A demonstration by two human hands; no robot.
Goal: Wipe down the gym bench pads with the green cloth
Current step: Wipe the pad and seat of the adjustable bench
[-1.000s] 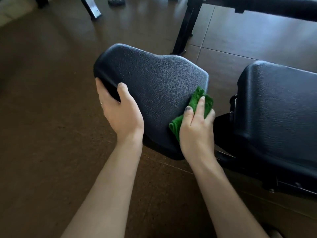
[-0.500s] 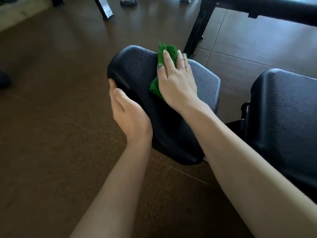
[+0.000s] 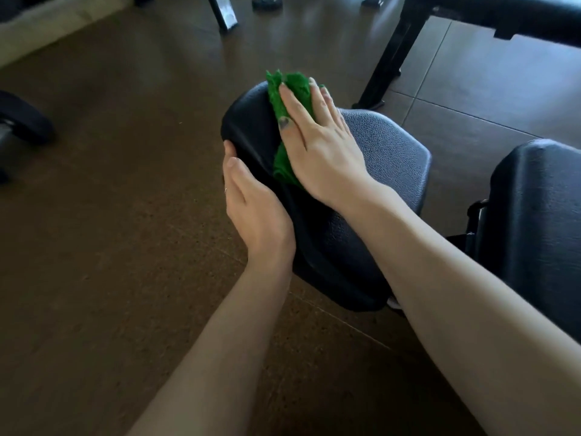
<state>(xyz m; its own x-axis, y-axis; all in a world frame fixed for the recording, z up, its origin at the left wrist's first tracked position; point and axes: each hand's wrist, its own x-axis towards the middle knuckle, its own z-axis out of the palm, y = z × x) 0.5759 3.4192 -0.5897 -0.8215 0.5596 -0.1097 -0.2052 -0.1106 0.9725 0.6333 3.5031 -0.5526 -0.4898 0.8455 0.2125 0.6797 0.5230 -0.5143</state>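
Brown floor (image 3: 103, 278) spreads wide and bare to my left and toward me, changing to larger tiles (image 3: 490, 89) at the far right, where a black frame leg (image 3: 390, 58) stands just beyond the pad I am working on. A dark rounded piece of equipment (image 3: 22, 121) sits at the far left edge of my view, well apart from me.

The seat pad (image 3: 386, 152) is black and textured, narrower toward me and widening away, its far rim curving down. My left hand (image 3: 254, 209) rests against its left edge with the fingers straight and lying along the rim, thumb on top, not curled around anything. My right hand (image 3: 317, 143) lies flat on the pad's upper left part with the fingers straight and together, pressing the green cloth (image 3: 286, 96) down onto the surface. The cloth is bunched under my palm; it sticks out past my fingertips at the pad's far rim and shows again below my thumb.

To the right, across a narrow gap with some metal bracket in it, the second pad (image 3: 540, 215) begins, its near-left corner rounded. My right forearm crosses over the near end of the seat pad.
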